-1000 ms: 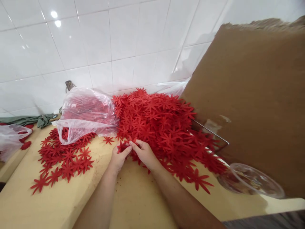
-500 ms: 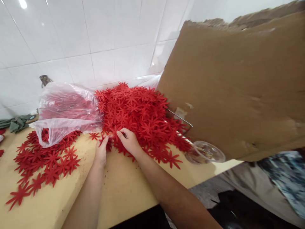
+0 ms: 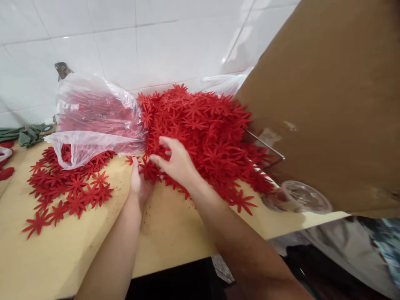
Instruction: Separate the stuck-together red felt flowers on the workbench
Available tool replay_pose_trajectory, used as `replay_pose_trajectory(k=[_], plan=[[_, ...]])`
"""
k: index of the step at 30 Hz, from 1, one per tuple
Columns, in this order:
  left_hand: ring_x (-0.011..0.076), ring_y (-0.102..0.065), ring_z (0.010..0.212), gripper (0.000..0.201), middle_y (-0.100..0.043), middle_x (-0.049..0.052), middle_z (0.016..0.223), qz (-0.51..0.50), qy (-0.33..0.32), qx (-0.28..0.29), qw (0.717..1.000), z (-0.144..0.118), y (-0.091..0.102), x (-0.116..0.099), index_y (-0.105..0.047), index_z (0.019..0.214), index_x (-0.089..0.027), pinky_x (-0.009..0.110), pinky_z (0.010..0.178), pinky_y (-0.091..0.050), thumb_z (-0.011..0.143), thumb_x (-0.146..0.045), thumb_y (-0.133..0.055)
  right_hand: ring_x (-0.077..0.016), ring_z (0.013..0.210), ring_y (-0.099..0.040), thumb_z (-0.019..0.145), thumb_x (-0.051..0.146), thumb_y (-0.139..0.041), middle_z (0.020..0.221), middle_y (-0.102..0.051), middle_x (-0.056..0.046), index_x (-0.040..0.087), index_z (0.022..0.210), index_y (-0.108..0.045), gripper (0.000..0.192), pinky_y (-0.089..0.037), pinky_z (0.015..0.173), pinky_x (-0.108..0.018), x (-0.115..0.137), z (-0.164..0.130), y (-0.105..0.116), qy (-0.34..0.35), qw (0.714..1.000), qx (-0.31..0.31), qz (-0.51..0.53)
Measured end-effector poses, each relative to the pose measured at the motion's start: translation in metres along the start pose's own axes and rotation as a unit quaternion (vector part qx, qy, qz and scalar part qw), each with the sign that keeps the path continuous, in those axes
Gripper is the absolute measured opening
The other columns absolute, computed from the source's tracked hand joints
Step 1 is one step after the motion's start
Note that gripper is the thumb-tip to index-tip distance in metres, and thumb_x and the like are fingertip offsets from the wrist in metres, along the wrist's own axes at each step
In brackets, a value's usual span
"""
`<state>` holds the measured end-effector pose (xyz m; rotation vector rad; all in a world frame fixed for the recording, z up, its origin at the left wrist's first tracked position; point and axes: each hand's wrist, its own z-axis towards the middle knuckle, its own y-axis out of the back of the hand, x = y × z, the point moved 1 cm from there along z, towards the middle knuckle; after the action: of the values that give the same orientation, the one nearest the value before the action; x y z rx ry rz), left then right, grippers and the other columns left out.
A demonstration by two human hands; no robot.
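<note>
By the red heap [image 3: 200, 121], near left edge: we see our left hand [image 3: 141, 185] beside a flower [image 3: 150, 170], perhaps cupped to steady it; pinch hidden, we cannot tell. Right hand [image 3: 179, 163] spread. Cardboard [image 3: 337, 104] bounds the heap's right; table [image 3: 165, 233] bare before it

Right hand [image 3: 178, 162] loosely curved, thumb [image 3: 158, 161] and index finger [image 3: 167, 143] spread apart, tips pointing toward left hand [image 3: 139, 184]. Left hand just beside, slightly nearer body, thumb raised, other fingers mostly hidden. Bare left forearm [image 3: 114, 246] running back and leftward from left grip; bare right forearm [image 3: 229, 227] slanting back and rightward from right grip.
</note>
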<state>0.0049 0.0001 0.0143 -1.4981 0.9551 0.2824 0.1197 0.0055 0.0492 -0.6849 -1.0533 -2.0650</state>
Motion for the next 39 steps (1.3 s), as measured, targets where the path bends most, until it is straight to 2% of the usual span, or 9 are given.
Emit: replay_pose_trajectory(k=[3,7,15,20,23,27,32,36,39], plan=[[0.0196,-0.062,0.089,0.062,-0.067,0.009,0.083,-0.028,0.012,-0.013,0.999,0.0,-0.001,-0.003,-0.062,0.091,-0.014,0.032,0.077,-0.049,0.083,-0.059,-0.021,-0.0207,0.089,-0.058,0.062,0.029,-0.068,0.097,-0.06,-0.01,0.016,0.103,-0.052,0.046,-0.047,0.083,-0.039,-0.002,-0.027,-0.028,-0.067,0.991,0.084,0.081],[0.0175,-0.063,0.087,0.06,-0.067,0.009,0.079,-0.035,0.041,-0.016,0.998,-0.001,-0.004,-0.005,-0.062,0.085,-0.014,0.029,0.078,-0.049,0.084,-0.057,-0.02,-0.016,0.079,-0.06,0.066,0.027,-0.063,0.085,-0.062,-0.004,0.019,0.086,-0.054,0.024,-0.049,0.077,-0.033,-0.013,-0.028,-0.037,-0.117,0.975,0.085,0.171],[0.0124,-0.064,0.077,0.006,-0.065,0.001,0.065,-0.004,-0.001,-0.084,0.996,0.002,-0.003,0.004,-0.061,0.074,-0.014,0.025,0.078,-0.048,0.073,-0.018,-0.056,-0.0148,0.066,-0.058,0.07,0.039,-0.057,0.068,-0.062,-0.001,0.018,0.075,-0.059,0.022,-0.045,0.061,-0.026,-0.023,-0.023,-0.028,-0.142,0.978,0.049,0.142],[0.0125,-0.063,0.077,0.012,-0.066,-0.001,0.069,0.062,-0.039,-0.091,0.993,0.006,0.004,0.009,-0.062,0.075,-0.015,0.028,0.08,-0.047,0.063,-0.015,-0.064,-0.0128,0.061,-0.056,0.071,0.038,-0.053,0.074,-0.063,-0.002,0.017,0.089,-0.058,0.028,-0.046,0.054,-0.025,-0.021,-0.025,-0.024,-0.173,0.954,0.077,0.234],[0.0112,-0.062,0.08,0.016,-0.068,-0.001,0.074,0.113,-0.069,-0.083,0.988,0.009,0.005,0.01,-0.064,0.077,-0.015,0.026,0.082,-0.045,0.061,-0.018,-0.067,-0.0123,0.064,-0.055,0.069,0.033,-0.055,0.073,-0.061,-0.001,0.017,0.079,-0.057,0.018,-0.046,0.059,-0.026,-0.02,-0.023,-0.019,-0.141,0.952,0.092,0.257],[0.0121,-0.061,0.072,0.018,-0.067,0.0,0.066,0.191,-0.075,-0.093,0.974,0.011,0.004,0.008,-0.064,0.072,-0.014,0.025,0.073,-0.046,0.061,-0.026,-0.069,-0.0111,0.061,-0.051,0.07,0.031,-0.054,0.065,-0.057,0.001,0.018,0.068,-0.054,0.014,-0.043,0.063,-0.025,-0.026,-0.017,-0.013,-0.125,0.969,0.033,0.211],[0.0109,-0.057,0.055,0.03,-0.066,0.002,0.063,0.216,-0.084,-0.108,0.967,0.007,0.005,0.003,-0.062,0.071,-0.014,0.023,0.052,-0.042,0.062,-0.042,-0.067,-0.0092,0.052,-0.04,0.075,0.042,-0.05,0.053,-0.045,0.004,0.019,0.062,-0.047,0.027,-0.033,0.054,-0.024,-0.035,-0.013,-0.004,-0.132,0.982,-0.051,0.124],[0.0097,-0.056,0.057,0.035,-0.066,0.001,0.069,0.205,-0.09,-0.083,0.971,0.004,0.002,0.003,-0.065,0.082,-0.016,0.022,0.053,-0.043,0.06,-0.044,-0.068,-0.0079,0.047,-0.032,0.081,0.05,-0.039,0.047,-0.034,0.005,0.02,0.053,-0.037,0.041,-0.026,0.05,-0.024,-0.035,-0.016,-0.006,-0.133,0.982,-0.032,0.131],[0.009,-0.057,0.064,0.032,-0.066,-0.001,0.073,0.203,-0.117,-0.067,0.97,0.003,-0.001,0.003,-0.065,0.079,-0.017,0.021,0.06,-0.044,0.057,-0.039,-0.072,-0.008,0.049,-0.035,0.08,0.054,-0.038,0.05,-0.038,0.004,0.019,0.056,-0.04,0.042,-0.029,0.05,-0.024,-0.031,-0.019,-0.012,-0.131,0.976,0.019,0.176]])
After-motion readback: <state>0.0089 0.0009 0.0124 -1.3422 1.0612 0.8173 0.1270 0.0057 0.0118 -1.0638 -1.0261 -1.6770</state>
